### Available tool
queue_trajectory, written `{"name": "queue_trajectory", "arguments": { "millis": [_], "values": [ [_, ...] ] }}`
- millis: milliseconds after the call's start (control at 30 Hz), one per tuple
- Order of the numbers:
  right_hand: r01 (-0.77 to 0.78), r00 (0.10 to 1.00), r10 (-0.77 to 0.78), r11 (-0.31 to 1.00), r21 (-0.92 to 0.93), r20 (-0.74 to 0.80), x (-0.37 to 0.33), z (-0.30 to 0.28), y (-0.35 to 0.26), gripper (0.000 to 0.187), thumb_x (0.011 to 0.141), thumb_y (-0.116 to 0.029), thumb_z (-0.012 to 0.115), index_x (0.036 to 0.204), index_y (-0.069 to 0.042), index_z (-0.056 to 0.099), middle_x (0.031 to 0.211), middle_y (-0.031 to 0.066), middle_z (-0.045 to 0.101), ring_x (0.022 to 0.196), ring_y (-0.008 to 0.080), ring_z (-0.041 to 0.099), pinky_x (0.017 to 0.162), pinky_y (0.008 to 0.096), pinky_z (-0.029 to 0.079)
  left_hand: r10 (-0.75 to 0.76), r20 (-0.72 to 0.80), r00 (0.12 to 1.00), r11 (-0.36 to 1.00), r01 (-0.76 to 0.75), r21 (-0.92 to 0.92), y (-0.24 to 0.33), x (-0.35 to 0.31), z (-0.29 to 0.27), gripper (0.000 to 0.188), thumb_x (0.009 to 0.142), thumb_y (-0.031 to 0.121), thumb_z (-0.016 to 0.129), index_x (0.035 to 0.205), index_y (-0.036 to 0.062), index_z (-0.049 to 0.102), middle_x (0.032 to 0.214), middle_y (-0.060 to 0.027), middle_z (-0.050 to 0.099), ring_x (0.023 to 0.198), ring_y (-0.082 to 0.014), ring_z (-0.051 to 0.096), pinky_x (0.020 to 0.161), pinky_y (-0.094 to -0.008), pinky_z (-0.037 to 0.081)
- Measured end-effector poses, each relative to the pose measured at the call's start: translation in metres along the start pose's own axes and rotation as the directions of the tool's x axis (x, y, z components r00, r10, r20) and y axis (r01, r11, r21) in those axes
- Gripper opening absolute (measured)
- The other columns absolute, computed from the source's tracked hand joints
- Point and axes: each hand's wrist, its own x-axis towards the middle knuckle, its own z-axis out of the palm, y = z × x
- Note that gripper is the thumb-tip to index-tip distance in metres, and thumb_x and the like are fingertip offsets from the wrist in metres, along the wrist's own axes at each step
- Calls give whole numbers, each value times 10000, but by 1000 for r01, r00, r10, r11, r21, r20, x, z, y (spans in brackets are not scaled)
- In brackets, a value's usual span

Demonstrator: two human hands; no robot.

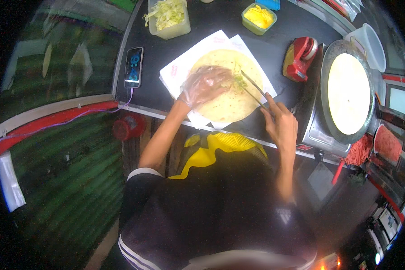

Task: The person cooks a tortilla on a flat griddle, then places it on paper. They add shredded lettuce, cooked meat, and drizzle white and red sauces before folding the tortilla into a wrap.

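A round pale flatbread lies on overlapping sheets of white paper on the dark counter. Shredded lettuce sits in a small heap right of its middle. My left hand, in a clear plastic glove, is over the flatbread with its fingers stretched toward the lettuce; the glove and some blur soften their outline. From the right, my bare right hand grips thin metal tongs. The two tong arms are spread, and their tips reach the lettuce.
Beyond the flatbread stand a tub of shredded lettuce and a tub of yellow slices. A phone with a cable lies left. At right are a red-handled device and a round hotplate bearing a pale sheet of batter.
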Motion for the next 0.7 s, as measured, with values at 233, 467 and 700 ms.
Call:
{"name": "queue_trajectory", "arguments": {
  "millis": [233,467,700],
  "values": [
    [-114,991,106,988,104,76,-9,4,-3,552,1022,-215,859,1559,-166,744,1109,183,811,969,375,806,864,480,615,-183,-153,971,979,195,63,-15,-40,-30,850,921,701,853,1630,279,646,1724,-77,596,1580,-331,569,1326,-636,418],
    [-20,902,195,909,416,-385,-60,-127,55,533,1072,-156,801,1564,22,700,1432,205,812,1288,266,777,1144,397,561,-121,-51,991,992,123,31,-2,-19,-10,1053,880,692,896,1715,162,538,1746,-132,573,1610,-360,537,1383,-602,350],
    [-426,777,520,849,311,-355,-170,-270,185,410,1153,-294,699,1402,14,804,818,18,715,782,103,614,707,386,537,182,-123,976,978,-193,-85,82,58,-59,742,970,485,884,1576,108,680,1648,-146,665,1533,-386,609,1347,-603,394]
  ]
}}
